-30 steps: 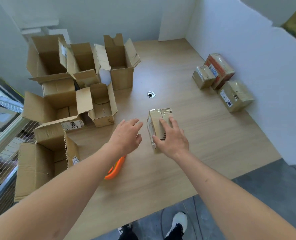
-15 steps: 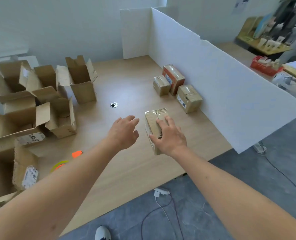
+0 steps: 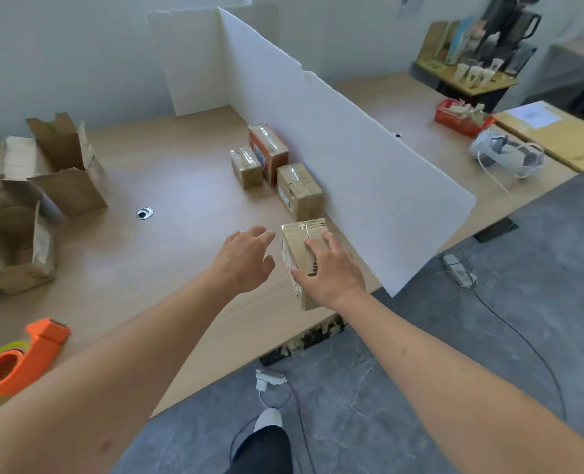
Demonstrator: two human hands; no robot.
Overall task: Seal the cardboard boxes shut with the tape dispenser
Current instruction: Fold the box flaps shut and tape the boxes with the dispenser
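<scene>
1. Head view, the hands: our right hand (image 3: pixel 330 270) lies palm down on a taped cardboard box (image 3: pixel 301 249), fingers spread over its top and thumb against its near left side. The box sits at the near edge of the wooden table (image 3: pixel 181 186), close to the white foam divider (image 3: pixel 335 165).
2. Our left hand (image 3: pixel 244 256) hovers just left of that box, fingers loosely extended, holding nothing and not touching it.
3. Beyond the held box, three more taped boxes line the divider: a brown one (image 3: pixel 299 191) nearest, an orange-sided one (image 3: pixel 268 152) behind it, and a smaller brown one (image 3: pixel 246 165) just beside that.
4. The orange tape dispenser (image 3: pixel 24 357) rests on the table at far left, near the front edge, well apart from both our hands.
5. Open cardboard boxes (image 3: pixel 61 165), flaps up, cluster along the table's left side; a round cable grommet (image 3: pixel 144 213) sits in the tabletop between them and the taped boxes.
6. Past the divider we see a red basket (image 3: pixel 461 119) and a white headset (image 3: pixel 506 155) on a neighbouring desk. Below the table edge, a white shoe (image 3: pixel 268 419) stands on grey floor.
</scene>
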